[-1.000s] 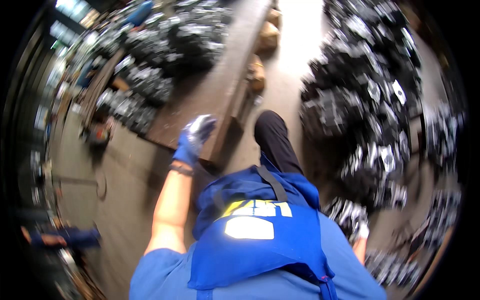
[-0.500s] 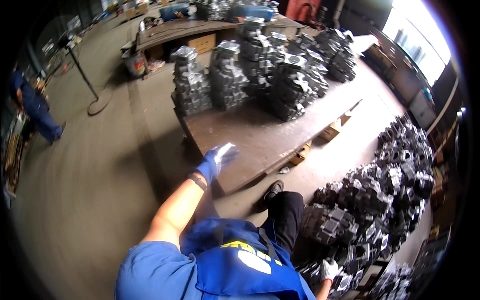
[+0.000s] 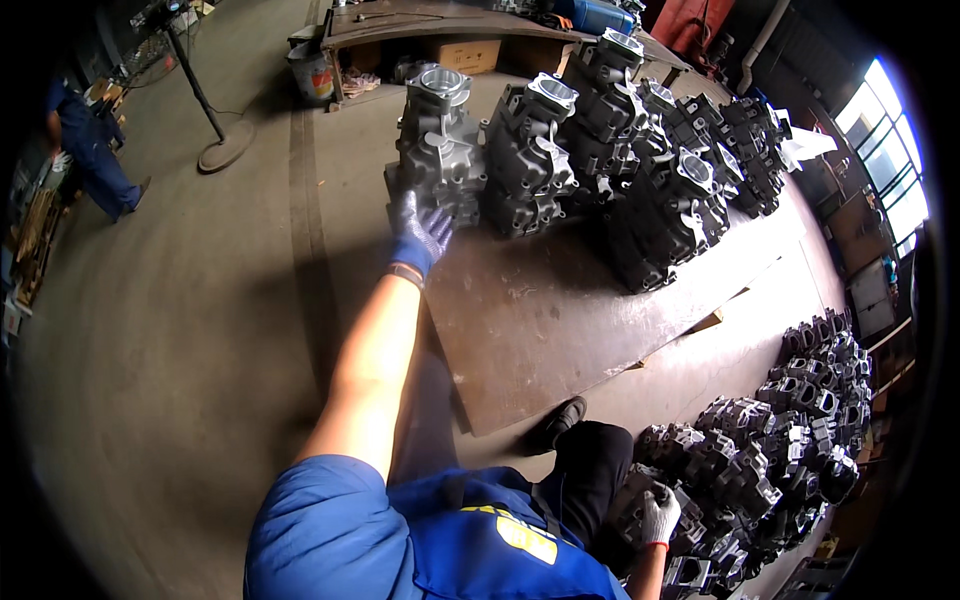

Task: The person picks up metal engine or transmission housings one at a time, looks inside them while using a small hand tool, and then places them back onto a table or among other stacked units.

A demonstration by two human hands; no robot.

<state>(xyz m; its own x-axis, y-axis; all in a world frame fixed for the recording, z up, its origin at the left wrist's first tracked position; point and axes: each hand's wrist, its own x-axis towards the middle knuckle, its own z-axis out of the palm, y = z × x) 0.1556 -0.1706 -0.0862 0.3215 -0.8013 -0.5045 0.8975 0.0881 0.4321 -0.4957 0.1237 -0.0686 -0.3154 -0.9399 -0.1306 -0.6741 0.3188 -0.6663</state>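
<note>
My left hand (image 3: 422, 235), in a blue-and-grey glove, is stretched forward with its fingers spread, holding nothing. It is at the lower part of the leftmost stack of grey metal castings (image 3: 440, 145); whether the fingers touch it I cannot tell. That stack stands upright at the left edge of a brown metal table (image 3: 530, 330). Right beside it is a second upright casting stack (image 3: 532, 160). My right hand (image 3: 660, 518), in a white glove with a red cuff, hangs low on the right in front of piled castings. Its fingers look curled, and anything inside them is hidden.
More dark casting stacks (image 3: 670, 215) stand farther right on the table. Loose castings (image 3: 790, 420) lie heaped on the floor at right. Behind are another table (image 3: 400, 32), a bucket (image 3: 312, 78) and a pole on a round base (image 3: 226, 150). A person (image 3: 92, 150) is at far left.
My left hand has gone forward from the table's near left part to the leftmost casting stack, its fingers now spread. My right hand has risen a little. The view has shifted.
</note>
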